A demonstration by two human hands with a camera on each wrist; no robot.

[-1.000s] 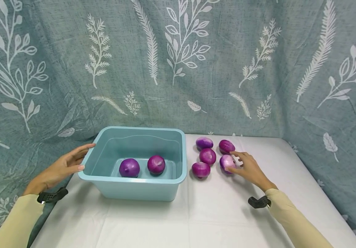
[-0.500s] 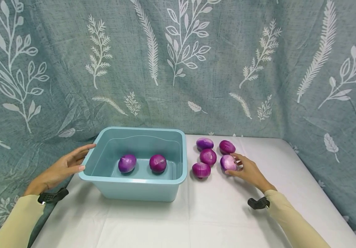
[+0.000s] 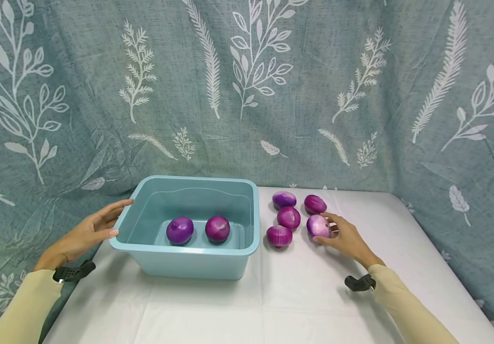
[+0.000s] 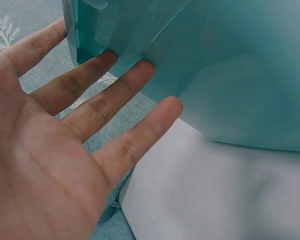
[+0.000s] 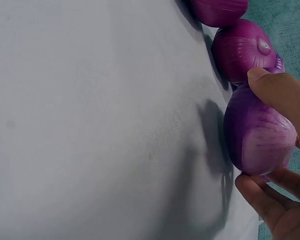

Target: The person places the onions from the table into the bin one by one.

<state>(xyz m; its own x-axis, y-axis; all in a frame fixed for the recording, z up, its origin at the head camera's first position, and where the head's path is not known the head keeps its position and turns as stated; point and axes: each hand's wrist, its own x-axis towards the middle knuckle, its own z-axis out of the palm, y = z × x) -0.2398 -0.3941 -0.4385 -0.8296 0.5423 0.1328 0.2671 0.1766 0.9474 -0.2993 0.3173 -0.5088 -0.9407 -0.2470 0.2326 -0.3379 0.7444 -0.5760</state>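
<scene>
My left hand [image 3: 82,234] touches the left end of a light blue plastic bin [image 3: 186,264], thumb near the rim. In the left wrist view its nearly straight fingers [image 4: 132,135] lie against the bin's outer wall. Inside the bin sit two red onions, a violet one [image 3: 180,230] and a magenta one [image 3: 217,228]. My right hand [image 3: 350,239] pinches a pale purple onion [image 3: 318,226] on the table, right of the bin. The right wrist view shows the thumb across one side of this onion [image 5: 262,135] and fingers on the opposite side.
Beside the held onion lie more red onions on the white-covered table [image 3: 298,301]: a front one [image 3: 279,236], a middle one [image 3: 288,218], and two at the back, left [image 3: 284,199] and right [image 3: 314,204]. A leaf-patterned curtain [image 3: 247,143] stands behind.
The two onions in the bin have rocked and turned in place. My right fingers have come in around the pale onion, which has shifted slightly and turned. The left hand has stayed at the bin.
</scene>
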